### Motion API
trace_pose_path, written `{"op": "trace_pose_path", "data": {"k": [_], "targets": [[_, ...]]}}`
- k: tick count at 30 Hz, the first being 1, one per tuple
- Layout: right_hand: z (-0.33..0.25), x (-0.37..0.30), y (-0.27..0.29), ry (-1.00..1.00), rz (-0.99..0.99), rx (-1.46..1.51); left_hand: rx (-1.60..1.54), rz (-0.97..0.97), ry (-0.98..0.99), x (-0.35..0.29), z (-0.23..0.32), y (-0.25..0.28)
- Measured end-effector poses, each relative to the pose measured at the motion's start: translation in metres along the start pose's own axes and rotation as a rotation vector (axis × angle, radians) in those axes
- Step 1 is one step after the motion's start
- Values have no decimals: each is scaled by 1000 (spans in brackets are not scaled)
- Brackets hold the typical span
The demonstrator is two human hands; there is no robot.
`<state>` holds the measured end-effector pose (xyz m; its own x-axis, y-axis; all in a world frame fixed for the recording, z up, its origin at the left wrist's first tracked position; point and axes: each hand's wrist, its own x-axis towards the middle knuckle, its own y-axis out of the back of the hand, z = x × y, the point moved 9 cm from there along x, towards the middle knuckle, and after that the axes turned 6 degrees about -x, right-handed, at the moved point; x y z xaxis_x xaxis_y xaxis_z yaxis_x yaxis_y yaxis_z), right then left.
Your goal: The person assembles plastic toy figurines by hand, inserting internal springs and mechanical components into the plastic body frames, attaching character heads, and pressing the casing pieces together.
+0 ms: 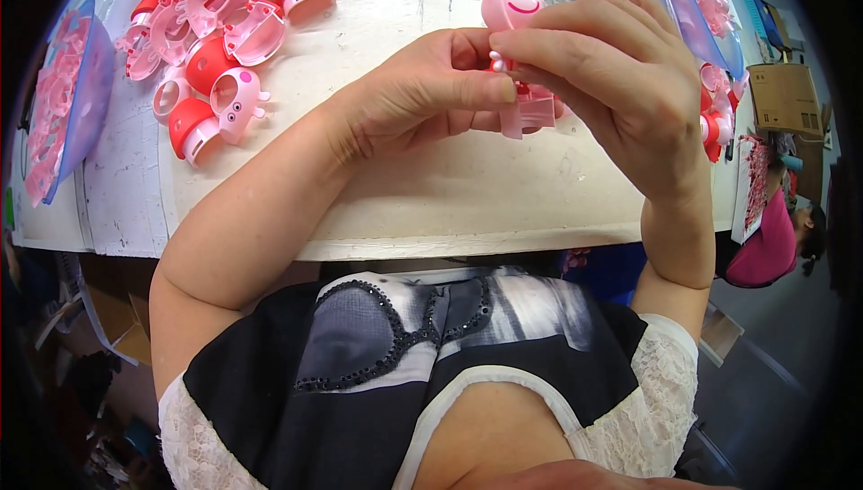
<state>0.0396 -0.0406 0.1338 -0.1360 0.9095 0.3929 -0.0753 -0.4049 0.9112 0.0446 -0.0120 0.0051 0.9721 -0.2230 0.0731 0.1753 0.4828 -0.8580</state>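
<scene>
Over the table's middle I hold a pink plastic toy figure (pixel 510 4) with a curved dark pink mouth line on its head. My left hand (pixel 413 94) is closed round its body, the thumb pressed across the front. From the right, my right hand (pixel 620 67) closes its thumb and fingers on the figure just below the head. A small white and red bit shows between the fingertips; its kind I cannot make out. Beneath my hands the figure's lower pink part (pixel 538 112) sticks out. My fingers hide most of the body.
Red and pink plastic toy shells (pixel 211 63) lie piled at the far left. A blue bin (pixel 90 85) of pink parts stands at the left edge, another bin (pixel 697 4) at the far right. Beyond the table on the right sit a cardboard box (pixel 784 99) and another person (pixel 769 238).
</scene>
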Motion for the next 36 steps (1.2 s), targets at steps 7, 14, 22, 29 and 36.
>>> {"op": "trace_pose_path", "data": {"k": [7,14,22,29,36], "targets": [[2,5,1,5,51,48,5,-12,-69,0,5,-1],[40,-23,15,-281,119,281,-33,-76,-73,2,9,-7],[53,-97,-50,-646,-217,129,112,29,-157,6,16,5],[51,-102,-62,-650,-252,65,48,-1,-154,7,16,7],[40,-72,-5,-485,151,128,106,3,-145,4,16,4]]}}
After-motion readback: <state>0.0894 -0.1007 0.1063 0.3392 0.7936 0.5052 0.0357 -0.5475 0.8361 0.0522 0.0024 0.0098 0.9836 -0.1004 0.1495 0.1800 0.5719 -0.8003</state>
